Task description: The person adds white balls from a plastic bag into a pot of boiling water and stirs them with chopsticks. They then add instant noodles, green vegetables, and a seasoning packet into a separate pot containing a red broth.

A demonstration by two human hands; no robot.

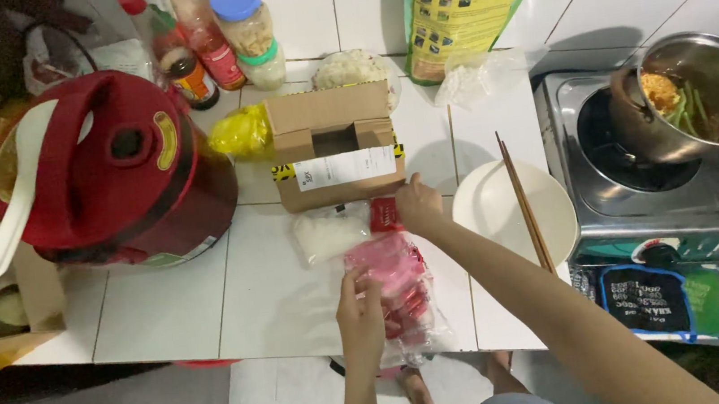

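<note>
The clear bag of red packets (401,292) lies lengthwise, running away from the person. Left hand (361,310) fingers pinch its near edge. Right hand (419,206) fingers grip a small red packet (384,215) at its far end.

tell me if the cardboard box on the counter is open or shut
Open. The cardboard box has its top flaps folded back, and the dark inside shows between them. What it holds cannot be told. The right hand is just beside it.

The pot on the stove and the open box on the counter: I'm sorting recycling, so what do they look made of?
The pot looks like polished steel: silvery, with bright reflections on its wall. The box looks like plain brown cardboard: matte, folded flaps, a white paper label. The bag under the left hand seems thin clear plastic, glossy and crinkled.
</note>
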